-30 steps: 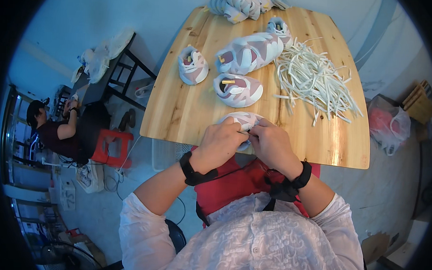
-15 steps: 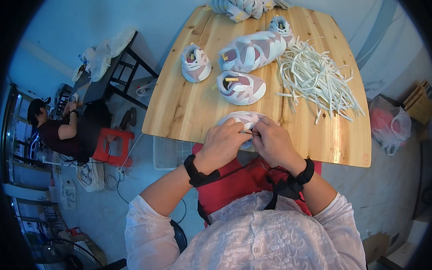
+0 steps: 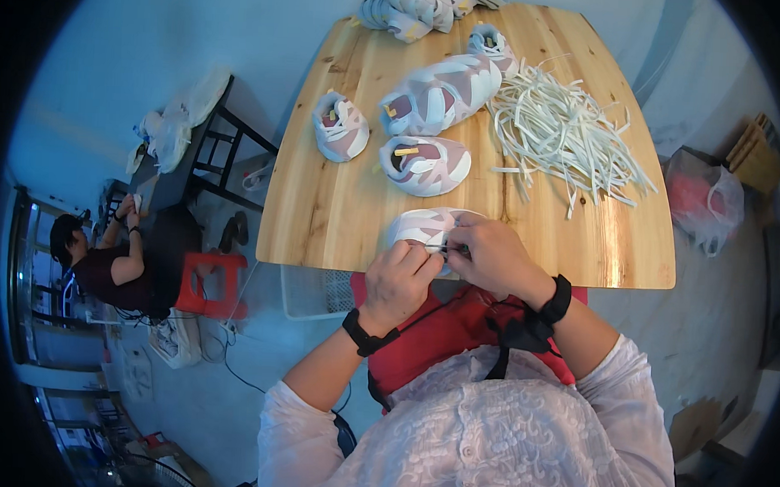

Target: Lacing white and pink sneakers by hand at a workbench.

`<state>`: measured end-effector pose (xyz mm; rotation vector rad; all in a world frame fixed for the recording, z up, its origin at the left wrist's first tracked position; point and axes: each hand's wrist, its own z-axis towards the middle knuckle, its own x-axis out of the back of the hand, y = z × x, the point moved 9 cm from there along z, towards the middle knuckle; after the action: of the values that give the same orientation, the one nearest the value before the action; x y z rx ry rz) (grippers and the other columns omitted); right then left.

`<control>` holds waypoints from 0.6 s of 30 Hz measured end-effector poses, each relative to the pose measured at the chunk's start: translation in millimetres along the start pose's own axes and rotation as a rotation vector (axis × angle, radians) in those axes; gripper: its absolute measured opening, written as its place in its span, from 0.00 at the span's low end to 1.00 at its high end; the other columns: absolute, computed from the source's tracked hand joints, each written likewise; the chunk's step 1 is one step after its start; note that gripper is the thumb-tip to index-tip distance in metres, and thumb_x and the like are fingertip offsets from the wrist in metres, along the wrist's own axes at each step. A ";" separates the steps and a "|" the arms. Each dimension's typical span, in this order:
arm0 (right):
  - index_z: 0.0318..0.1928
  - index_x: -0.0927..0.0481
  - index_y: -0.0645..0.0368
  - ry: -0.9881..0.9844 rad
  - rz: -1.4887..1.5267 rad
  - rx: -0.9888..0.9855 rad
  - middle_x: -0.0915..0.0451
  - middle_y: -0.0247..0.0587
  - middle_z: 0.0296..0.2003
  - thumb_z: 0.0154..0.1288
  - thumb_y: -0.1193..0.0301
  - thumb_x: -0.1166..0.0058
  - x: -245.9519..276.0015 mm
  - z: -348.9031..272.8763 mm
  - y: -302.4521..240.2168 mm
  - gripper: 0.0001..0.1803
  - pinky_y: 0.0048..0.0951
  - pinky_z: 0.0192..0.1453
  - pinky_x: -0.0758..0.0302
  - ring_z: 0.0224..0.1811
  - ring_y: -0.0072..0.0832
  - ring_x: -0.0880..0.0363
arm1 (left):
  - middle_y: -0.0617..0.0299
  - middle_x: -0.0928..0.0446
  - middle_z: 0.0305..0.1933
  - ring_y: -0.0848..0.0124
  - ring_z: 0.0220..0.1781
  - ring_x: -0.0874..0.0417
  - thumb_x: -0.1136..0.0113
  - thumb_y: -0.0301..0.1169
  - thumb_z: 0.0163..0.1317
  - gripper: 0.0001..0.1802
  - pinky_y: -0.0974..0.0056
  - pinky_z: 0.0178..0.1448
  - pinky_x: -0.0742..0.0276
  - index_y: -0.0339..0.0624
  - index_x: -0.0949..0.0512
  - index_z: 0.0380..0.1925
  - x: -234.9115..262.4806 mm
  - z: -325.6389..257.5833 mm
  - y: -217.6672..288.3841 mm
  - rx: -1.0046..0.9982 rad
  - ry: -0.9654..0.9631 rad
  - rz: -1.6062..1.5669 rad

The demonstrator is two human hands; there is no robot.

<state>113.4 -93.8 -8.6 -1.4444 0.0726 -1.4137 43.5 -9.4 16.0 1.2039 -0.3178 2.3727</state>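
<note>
At the table's near edge lies a white and mauve shoe upper (image 3: 418, 223), its near part covered by my fingers. My left hand (image 3: 397, 285) is closed on the near side of the upper, fingertips pinched together. From the right, my right hand (image 3: 496, 257) bends over the upper, its fingers closed round a thin dark tool (image 3: 440, 247) that reaches across toward my left fingertips. The tool's far end is too small to make out. Just beyond stands another shoe upper (image 3: 435, 175) with a yellow tab.
On the wooden table (image 3: 322, 228) are a row of nested uppers (image 3: 442, 99), a laced upper (image 3: 341, 130), a heap of white flat laces (image 3: 565, 138) and bundled uppers (image 3: 407, 12). A co-worker (image 3: 114, 264) sits at left near a red stool (image 3: 212, 284).
My left hand has shifted down and a little away from my right. More of the upper and the thin dark tool now show between them. The whole view has tilted slightly.
</note>
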 end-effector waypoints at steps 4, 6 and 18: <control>0.23 0.20 0.59 -0.101 0.000 0.004 0.23 0.45 0.27 0.47 0.65 0.43 -3.4 12.3 5.7 0.10 0.40 0.35 0.26 0.30 0.43 0.23 | 0.69 0.31 0.26 0.71 0.30 0.28 0.43 0.28 0.45 0.08 0.66 0.28 0.32 0.51 0.22 0.29 -1.8 -1.5 0.5 -0.011 -0.001 0.019; 0.22 0.21 0.58 -0.242 -0.026 0.019 0.25 0.44 0.25 0.45 0.66 0.42 -9.6 13.6 2.6 0.08 0.41 0.33 0.28 0.29 0.43 0.24 | 0.69 0.31 0.26 0.70 0.29 0.29 0.42 0.27 0.44 0.08 0.66 0.28 0.32 0.50 0.22 0.28 -2.5 -3.0 0.3 -0.010 0.003 0.004; 0.21 0.20 0.57 0.010 -0.034 0.073 0.25 0.43 0.26 0.45 0.69 0.43 -0.8 4.6 -5.5 0.06 0.41 0.32 0.27 0.28 0.43 0.24 | 0.70 0.33 0.24 0.72 0.26 0.30 0.42 0.28 0.44 0.09 0.69 0.25 0.34 0.52 0.21 0.29 -3.9 -9.1 1.0 -0.065 0.050 0.029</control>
<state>113.4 -88.1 -4.2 -1.3839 0.0029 -1.4370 38.6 -7.8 7.5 1.1160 -0.3950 2.3942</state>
